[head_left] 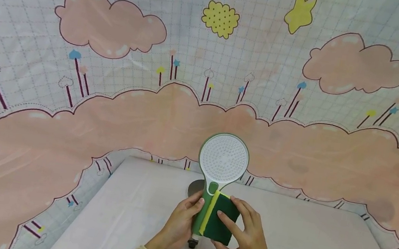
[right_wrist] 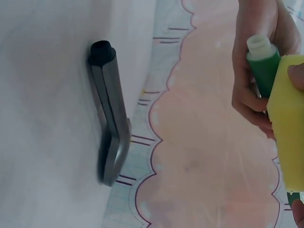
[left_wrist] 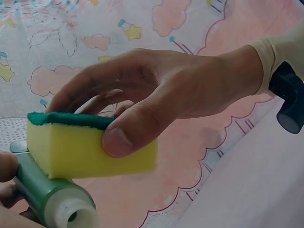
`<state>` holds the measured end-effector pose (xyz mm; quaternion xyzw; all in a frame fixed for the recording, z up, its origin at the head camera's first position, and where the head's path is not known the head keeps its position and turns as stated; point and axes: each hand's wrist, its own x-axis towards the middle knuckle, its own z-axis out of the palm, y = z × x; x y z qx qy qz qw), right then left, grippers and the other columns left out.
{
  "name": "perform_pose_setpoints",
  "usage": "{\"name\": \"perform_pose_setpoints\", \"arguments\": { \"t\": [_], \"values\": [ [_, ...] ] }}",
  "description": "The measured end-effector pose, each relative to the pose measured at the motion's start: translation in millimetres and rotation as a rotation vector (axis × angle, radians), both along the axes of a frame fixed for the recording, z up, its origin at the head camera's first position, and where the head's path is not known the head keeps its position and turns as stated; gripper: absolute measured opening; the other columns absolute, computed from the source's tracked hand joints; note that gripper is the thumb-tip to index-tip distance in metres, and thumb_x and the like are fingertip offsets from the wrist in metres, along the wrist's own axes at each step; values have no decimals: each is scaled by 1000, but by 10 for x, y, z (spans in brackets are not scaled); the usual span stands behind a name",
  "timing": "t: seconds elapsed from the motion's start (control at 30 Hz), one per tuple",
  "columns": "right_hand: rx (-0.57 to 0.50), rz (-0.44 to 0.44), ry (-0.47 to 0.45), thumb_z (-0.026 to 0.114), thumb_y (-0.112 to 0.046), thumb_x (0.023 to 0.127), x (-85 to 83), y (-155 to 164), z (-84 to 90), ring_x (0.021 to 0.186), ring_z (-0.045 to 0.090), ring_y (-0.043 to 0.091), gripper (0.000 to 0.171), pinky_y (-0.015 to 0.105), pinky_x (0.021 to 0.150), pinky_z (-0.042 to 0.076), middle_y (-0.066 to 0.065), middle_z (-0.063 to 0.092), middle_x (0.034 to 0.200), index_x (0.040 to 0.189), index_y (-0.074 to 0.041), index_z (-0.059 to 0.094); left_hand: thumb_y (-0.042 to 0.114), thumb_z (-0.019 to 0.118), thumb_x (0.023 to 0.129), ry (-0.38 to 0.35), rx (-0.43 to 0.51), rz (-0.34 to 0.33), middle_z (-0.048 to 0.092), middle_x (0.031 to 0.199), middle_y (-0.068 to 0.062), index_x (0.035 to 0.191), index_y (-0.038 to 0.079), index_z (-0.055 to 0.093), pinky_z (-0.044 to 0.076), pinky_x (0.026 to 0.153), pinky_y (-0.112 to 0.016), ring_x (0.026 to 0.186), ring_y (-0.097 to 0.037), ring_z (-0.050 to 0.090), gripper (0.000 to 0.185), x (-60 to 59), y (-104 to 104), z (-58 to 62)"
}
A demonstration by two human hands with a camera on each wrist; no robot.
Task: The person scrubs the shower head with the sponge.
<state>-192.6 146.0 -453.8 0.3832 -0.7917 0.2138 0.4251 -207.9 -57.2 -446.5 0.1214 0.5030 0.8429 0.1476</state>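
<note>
My left hand [head_left: 177, 222] grips the green handle of a shower head [head_left: 223, 158], whose round white spray face points up and toward me. In my right hand [head_left: 251, 247] is a sponge [head_left: 224, 220], pinched between thumb and fingers. Its dark green scouring side faces my right palm, and its yellow side lies against the handle. The left wrist view shows the sponge's yellow foam [left_wrist: 95, 152] right at the handle, near its hollow white threaded end [left_wrist: 71, 211]. In the right wrist view, only parts of my right fingers show at the edge.
A second, dark grey shower head [right_wrist: 111, 114] lies on the white table [head_left: 122, 217], mostly hidden behind my hands in the head view. Behind the table hangs a backdrop [head_left: 167, 128] printed with clouds and stars.
</note>
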Motion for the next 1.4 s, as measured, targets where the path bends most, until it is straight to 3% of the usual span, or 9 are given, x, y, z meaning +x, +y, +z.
{"name": "perform_pose_setpoints", "arguments": {
  "t": [0.5, 0.97, 1.27, 1.4],
  "values": [
    [41, -16, 3, 55, -61, 90, -52, 60, 68, 127, 45, 34, 56, 35, 106, 31, 20, 51, 142, 129, -21, 65, 27, 51, 103, 14, 14, -13, 42, 152, -12, 154, 5, 28, 46, 102, -27, 129, -14, 51, 60, -2, 39, -21],
    [57, 19, 8, 59, -59, 90, -28, 54, 67, 125, 47, 34, 54, 41, 97, 35, 20, 53, 140, 127, -21, 66, 31, 48, 104, 17, 7, -32, 49, 146, -11, 154, 5, 28, 49, 99, -31, 125, -15, 55, 59, -19, 41, -31],
    [45, -19, 30, 56, -60, 91, -93, 121, 140, 125, 47, 37, 54, 45, 94, 37, 22, 53, 139, 126, -20, 67, 32, 50, 103, 6, -66, 36, 45, 150, -13, 152, 2, 31, 44, 100, -24, 122, -11, 53, 60, 16, 22, -27],
    [43, -37, 34, 54, -60, 92, -108, 144, 154, 125, 47, 37, 54, 46, 93, 37, 22, 53, 139, 126, -20, 67, 32, 50, 103, -24, -88, 74, 50, 142, -12, 151, 2, 35, 47, 90, -25, 110, -11, 55, 58, 27, 10, -20]
  ]
}}
